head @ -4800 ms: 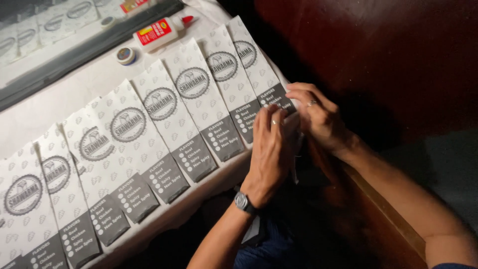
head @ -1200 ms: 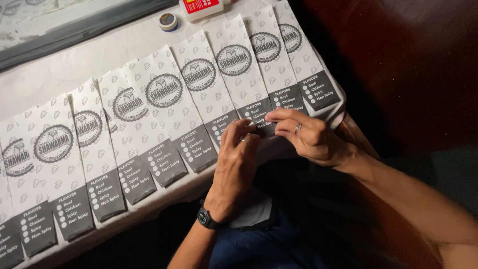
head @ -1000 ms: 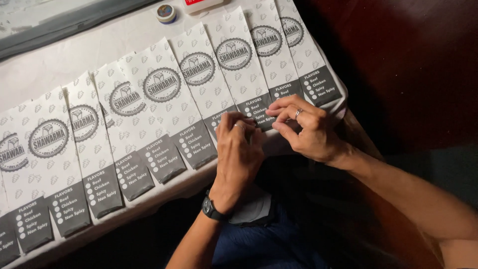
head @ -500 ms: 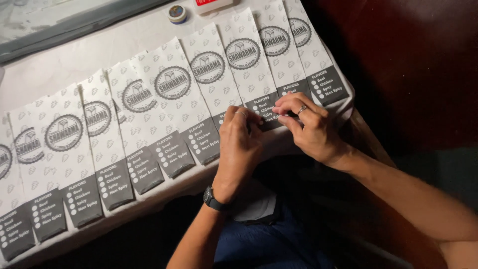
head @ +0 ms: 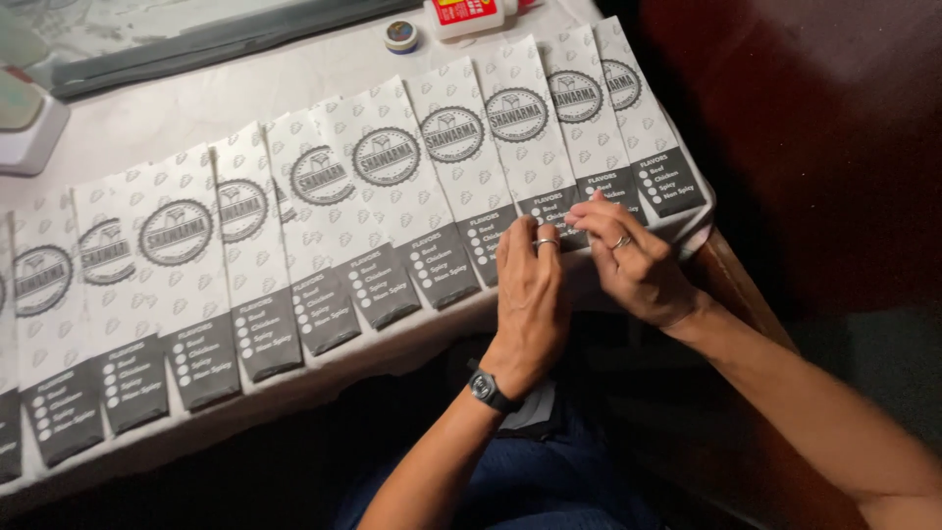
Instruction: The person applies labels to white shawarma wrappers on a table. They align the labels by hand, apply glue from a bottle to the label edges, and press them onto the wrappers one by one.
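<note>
Right of centre, the left hand (head: 530, 294) lies flat and the right hand (head: 633, 257) pinches the dark bottom end of a paper sleeve (head: 530, 147). Leftward, overlapping sleeves (head: 196, 265) already lie arranged; the glue bottle (head: 469, 15) stands at top.

The front edge of the bench (head: 294, 83) is covered by a row of overlapping paper bags (head: 388, 196), so no bare surface is left there. Behind the row, a strip of bench is open toward the far edge. At that far edge stand a small round cap (head: 400, 35), a glue bottle (head: 469, 14) and a white device (head: 27, 123) at the left. Both hands, left hand (head: 530, 294) and right hand (head: 633, 260), block the front right corner.
</note>
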